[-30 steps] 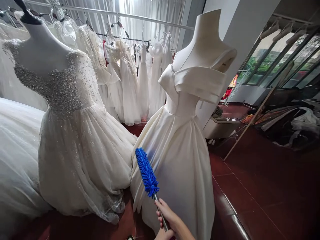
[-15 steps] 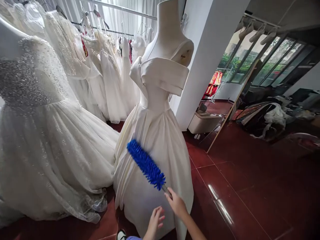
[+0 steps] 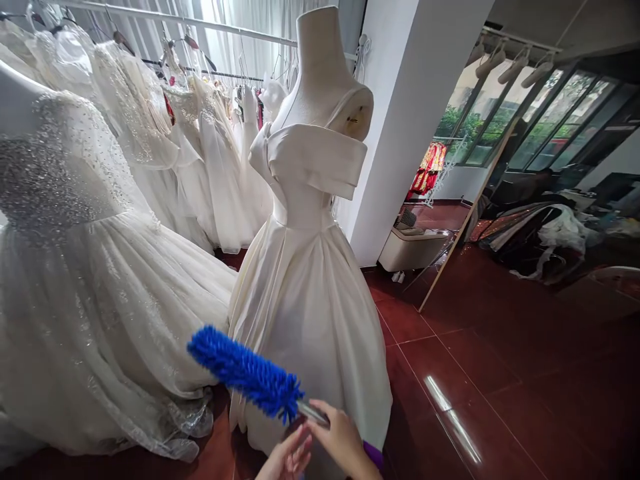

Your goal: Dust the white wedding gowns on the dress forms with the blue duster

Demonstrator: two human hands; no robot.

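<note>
Nearest to me, as I follow along from afar, my left hand [image 3: 286, 455] is loosely open, its fingers a little curled, and I see it holding nothing. It sits just beside my right hand [image 3: 341, 433], perhaps to be ready to steady the grip; I cannot tell whether the two touch. My right hand is closed around the grey handle [image 3: 314, 414] of the blue duster [image 3: 245, 373], near where the fluff begins. I judge that holding it this close gives firm control of the long head. The duster slants up to the left, in front of the plain white dress [image 3: 305, 293], its tip towards the beaded dress [image 3: 125, 280]; whether it touches cloth I can't make out. Its head is a bright blue, long and rounded, shaggy with short, thick, soft-looking strands, without a bare patch that I can see.

Beyond it, the plain dress is on a mannequin [image 3: 320, 57], probably so the full skirt spreads in its folds above the red floor [image 3: 445, 360]. Farther off, more dresses [image 3: 220, 180] hang from a rail [image 3: 200, 25], presumably to hold their length up, with pale curtains [image 3: 255, 53] behind.
</note>
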